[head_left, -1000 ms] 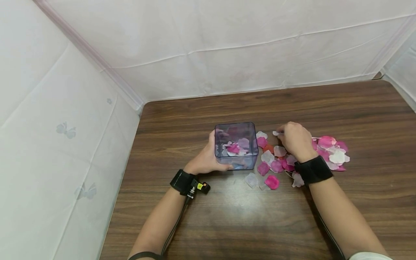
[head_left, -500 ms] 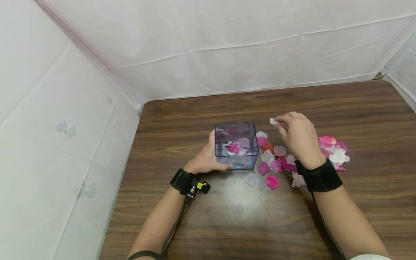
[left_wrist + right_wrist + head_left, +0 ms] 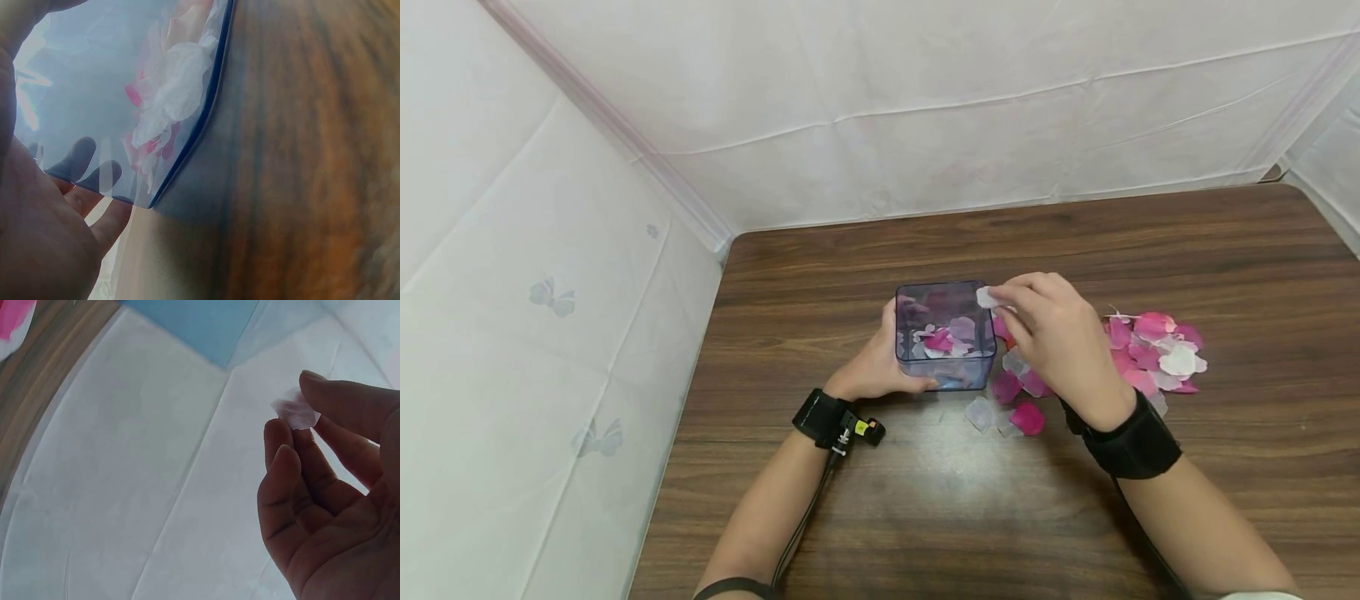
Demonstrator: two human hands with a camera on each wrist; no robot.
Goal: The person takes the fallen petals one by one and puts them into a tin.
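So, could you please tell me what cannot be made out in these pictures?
Head view: the number of loose petals; the right hand covers some.
Left wrist view: the whole box; the top edge cuts it off.
Left wrist view: grain of the table, blurred.
Right wrist view: the whole pink patch, cut off at top left.

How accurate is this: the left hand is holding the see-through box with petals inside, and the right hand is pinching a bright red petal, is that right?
Not quite: the pinched petal in the right hand is whitish, not bright red, as the head view shows. The left hand is indeed holding the see-through box with petals inside.
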